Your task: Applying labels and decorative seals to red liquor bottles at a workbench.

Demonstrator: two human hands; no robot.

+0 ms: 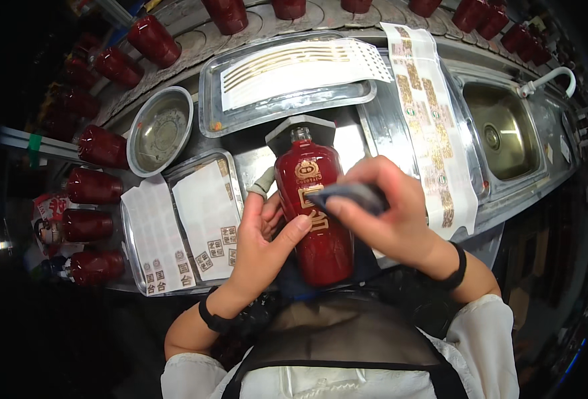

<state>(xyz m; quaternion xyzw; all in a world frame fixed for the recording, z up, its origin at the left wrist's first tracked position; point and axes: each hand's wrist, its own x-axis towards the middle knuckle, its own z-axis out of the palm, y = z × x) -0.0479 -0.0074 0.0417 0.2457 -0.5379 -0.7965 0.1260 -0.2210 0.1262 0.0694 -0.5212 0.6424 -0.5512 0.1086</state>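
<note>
A dark red glass bottle [324, 259] with gold emblem and lettering lies tilted in front of me, its clear neck pointing away. My left hand [267, 233] is wrapped against its left side, the thumb resting on the front beside the gold characters. A pale finger cot [262, 181] covers one left fingertip. In my right hand [390, 213] is a dark, flat scraper-like pad [360, 198], its tip on or just over the gold characters. The bottle's neck end lies over a grey angular holder [278, 137]. Its underside is hidden.
Decal sheets [204, 199] lie on a steel tray at left, below a bowl of liquid [189, 113]. Gold-striped sheets [294, 63] cover another tray [210, 123] ahead. A long decal strip [433, 126] hangs beside the sink [530, 146]. Red bottles [154, 41] line a curved conveyor.
</note>
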